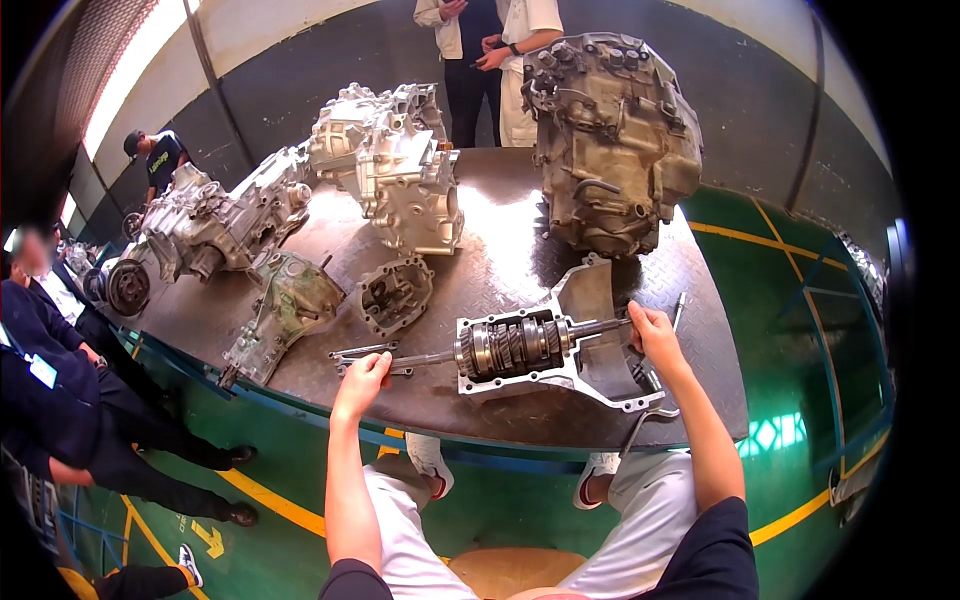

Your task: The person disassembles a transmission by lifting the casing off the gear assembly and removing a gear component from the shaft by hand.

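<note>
A gear shaft (512,347) with several steel gears lies in an open half of a gearbox housing (545,379), close to the front of the table. My left hand (364,382) is closed, thumb against fingers, around the shaft's long left end. At the other side my right hand (652,332) pinches the shaft's thin right end, beyond the housing's bell. Wrenches (368,352) lie beside my left hand. Below my right hand are dark socket tools (646,376) and a bent metal bar (640,428).
A small open casing (394,297) and a greenish housing (285,305) stand left of centre. Larger gearboxes (385,170) and a brown transmission (615,140) stand along the back. People stand behind the table (700,370) and at the left.
</note>
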